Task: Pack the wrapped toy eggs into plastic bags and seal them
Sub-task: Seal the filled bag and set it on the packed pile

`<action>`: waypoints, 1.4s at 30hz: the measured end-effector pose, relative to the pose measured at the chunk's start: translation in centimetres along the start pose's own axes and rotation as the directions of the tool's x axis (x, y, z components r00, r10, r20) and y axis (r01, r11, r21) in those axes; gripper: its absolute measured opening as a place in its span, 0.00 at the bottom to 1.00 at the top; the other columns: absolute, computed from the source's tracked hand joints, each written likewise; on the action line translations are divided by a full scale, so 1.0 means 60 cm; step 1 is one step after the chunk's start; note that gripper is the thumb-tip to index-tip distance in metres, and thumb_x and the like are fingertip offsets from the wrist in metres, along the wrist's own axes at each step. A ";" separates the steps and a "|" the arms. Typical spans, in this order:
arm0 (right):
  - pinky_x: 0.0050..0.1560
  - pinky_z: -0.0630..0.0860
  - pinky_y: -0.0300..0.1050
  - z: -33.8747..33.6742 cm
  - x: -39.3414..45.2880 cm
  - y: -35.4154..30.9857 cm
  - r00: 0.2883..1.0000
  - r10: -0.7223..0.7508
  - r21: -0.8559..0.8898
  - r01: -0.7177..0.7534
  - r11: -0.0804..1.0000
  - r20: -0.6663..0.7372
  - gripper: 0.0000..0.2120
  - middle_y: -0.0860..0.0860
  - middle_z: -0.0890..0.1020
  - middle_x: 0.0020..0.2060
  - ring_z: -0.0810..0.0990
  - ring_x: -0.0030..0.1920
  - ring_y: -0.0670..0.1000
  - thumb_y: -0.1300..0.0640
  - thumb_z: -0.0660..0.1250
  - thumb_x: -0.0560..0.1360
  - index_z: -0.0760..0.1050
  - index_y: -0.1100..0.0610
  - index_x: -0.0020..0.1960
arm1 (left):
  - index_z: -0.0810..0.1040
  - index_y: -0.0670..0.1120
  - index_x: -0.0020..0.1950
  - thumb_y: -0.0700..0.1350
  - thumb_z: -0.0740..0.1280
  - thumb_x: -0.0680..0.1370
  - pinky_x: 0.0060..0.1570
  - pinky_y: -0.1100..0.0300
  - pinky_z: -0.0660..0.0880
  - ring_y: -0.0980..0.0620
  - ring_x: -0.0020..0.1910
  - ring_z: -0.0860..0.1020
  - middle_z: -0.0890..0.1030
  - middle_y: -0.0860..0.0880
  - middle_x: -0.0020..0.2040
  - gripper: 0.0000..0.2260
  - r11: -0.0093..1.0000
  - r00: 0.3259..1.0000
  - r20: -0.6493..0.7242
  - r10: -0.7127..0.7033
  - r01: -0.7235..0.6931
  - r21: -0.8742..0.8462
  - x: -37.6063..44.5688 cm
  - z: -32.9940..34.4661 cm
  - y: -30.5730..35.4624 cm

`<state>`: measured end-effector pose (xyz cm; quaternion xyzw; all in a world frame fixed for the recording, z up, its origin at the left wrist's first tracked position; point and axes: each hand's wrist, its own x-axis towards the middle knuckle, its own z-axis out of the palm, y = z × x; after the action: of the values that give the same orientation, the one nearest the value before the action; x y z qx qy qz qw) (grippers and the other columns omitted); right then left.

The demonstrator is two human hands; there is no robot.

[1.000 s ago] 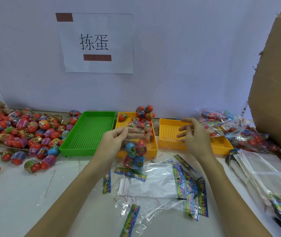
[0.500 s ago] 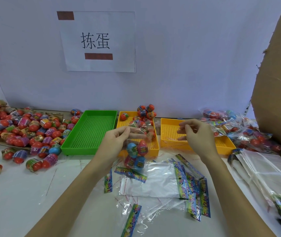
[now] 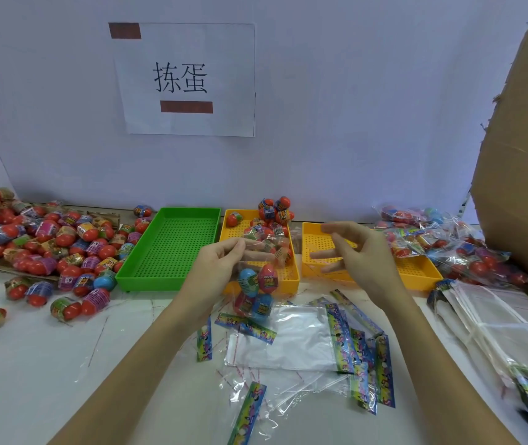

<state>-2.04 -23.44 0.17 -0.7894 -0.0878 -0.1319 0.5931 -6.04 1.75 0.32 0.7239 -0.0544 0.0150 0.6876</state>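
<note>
White tabletop (image 3: 31, 374) is filling the head view, with a pale wall behind it and a paper sign (image 3: 189, 79) hanging there, bearing two printed characters and brown tape strips; a cardboard box (image 3: 526, 175) is leaning in at my right edge.

I am watching the left hand (image 3: 214, 268) pinching the top edge of a clear plastic bag (image 3: 256, 274) between thumb and fingers, and the bag is hanging just above the table in front of the middle yellow tray (image 3: 291, 277); four wrapped toy eggs (image 3: 254, 292), blue and red, are sitting in its lower part. The right hand (image 3: 362, 255) is hovering over the right yellow tray (image 3: 417, 274), fingers spread and loosely bent; I am seeing blur there, and I cannot tell whether it is holding anything.

A green tray (image 3: 172, 252) is lying beside the middle yellow one; loose eggs (image 3: 44, 242) are heaping up at the left, and a smaller cluster (image 3: 270, 216) is sitting in the middle yellow tray. Filled bags (image 3: 442, 242) are piling at the far right; flat empty bags (image 3: 288, 342) with colourful header strips are lying near me, and a stack of bags (image 3: 510, 329) is resting at the right.
</note>
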 end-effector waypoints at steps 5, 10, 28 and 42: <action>0.33 0.84 0.45 0.019 -0.009 -0.002 0.993 -0.105 -0.155 0.113 0.981 0.060 0.09 0.50 0.86 0.51 0.88 0.41 0.49 0.64 0.68 0.81 0.83 0.56 0.59 | 0.85 0.45 0.57 0.45 0.58 0.89 0.44 0.65 0.81 0.52 0.49 0.87 0.89 0.48 0.52 0.15 0.999 1.000 -0.011 0.020 -0.020 -0.027 -0.001 0.001 -0.002; 0.33 0.82 0.49 0.051 -0.025 -0.034 0.969 -0.094 0.022 0.091 0.996 0.227 0.18 0.51 0.88 0.43 0.87 0.42 0.51 0.43 0.67 0.79 0.84 0.56 0.57 | 0.85 0.43 0.58 0.43 0.60 0.88 0.40 0.67 0.80 0.52 0.51 0.88 0.89 0.49 0.52 0.13 0.993 0.995 -0.088 0.056 -0.064 -0.095 -0.003 0.008 -0.004; 0.35 0.78 0.40 0.035 -0.025 -0.030 0.979 -0.014 0.070 0.000 0.998 0.204 0.04 0.53 0.87 0.40 0.85 0.38 0.50 0.59 0.72 0.79 0.84 0.60 0.51 | 0.89 0.46 0.55 0.42 0.74 0.80 0.49 0.64 0.81 0.51 0.52 0.86 0.89 0.48 0.52 0.06 0.995 0.995 0.023 0.092 -0.091 -0.050 0.005 -0.009 -0.018; 0.45 0.81 0.38 0.016 -0.019 -0.025 0.962 0.011 0.204 -0.069 0.977 0.273 0.05 0.55 0.88 0.45 0.86 0.46 0.52 0.53 0.75 0.77 0.88 0.51 0.52 | 0.90 0.41 0.46 0.42 0.79 0.69 0.47 0.63 0.82 0.51 0.44 0.86 0.87 0.43 0.44 0.08 0.928 0.998 0.001 -0.070 0.066 -0.365 0.008 -0.019 -0.013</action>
<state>-3.48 -22.08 0.95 -0.7340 -0.1653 -0.0008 0.6588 -5.43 2.91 -0.33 0.5848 -0.0268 -0.0147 0.8106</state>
